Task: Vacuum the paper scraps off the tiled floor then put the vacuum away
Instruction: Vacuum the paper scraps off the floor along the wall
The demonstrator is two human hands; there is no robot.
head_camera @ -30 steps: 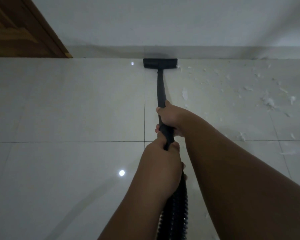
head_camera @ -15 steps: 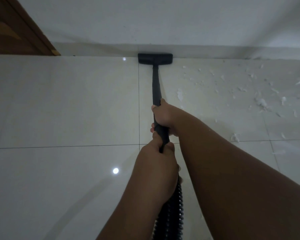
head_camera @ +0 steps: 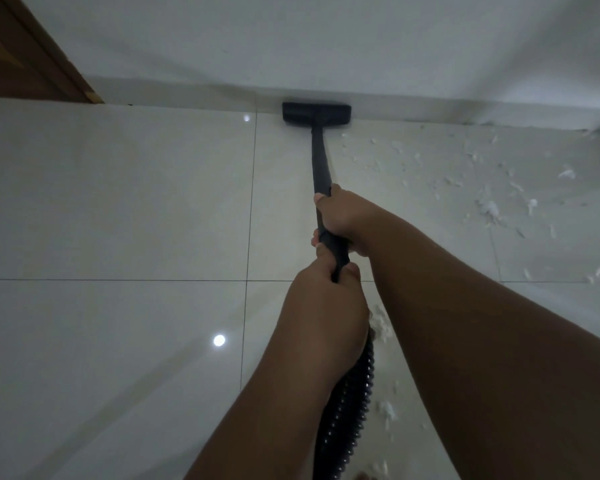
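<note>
Wand [head_camera: 321, 164] of a black vacuum, centre of frame, running from the two grips up to the head [head_camera: 316, 114], which lies flat on the floor [head_camera: 118, 202] against the skirting at upper centre. Right grip [head_camera: 343, 216], the farther one, is wrapped round the wand at mid-length. Left grip [head_camera: 326, 306], just below it, is closed round the wand's lower end, where the ribbed hose [head_camera: 350, 393] leaves toward the bottom edge. Scraps [head_camera: 489, 209] lie scattered right of the wand, thickest at upper right, with a few beside the hose at lower centre.

Handling, as a judgement: the wand looks rigid and light, so two holds spaced along it should steer the head well. The hose is flexible and will trail and tug rather than push. The scraps appear thin and very light, likely to lift readily but also to drift in any draught. The glossy tiles should let the head slide easily.

Writing: no brand, label or lettering can be read on wand, head or hose; dim light hides fine detail. Door frame [head_camera: 32, 57] at upper left.
</note>
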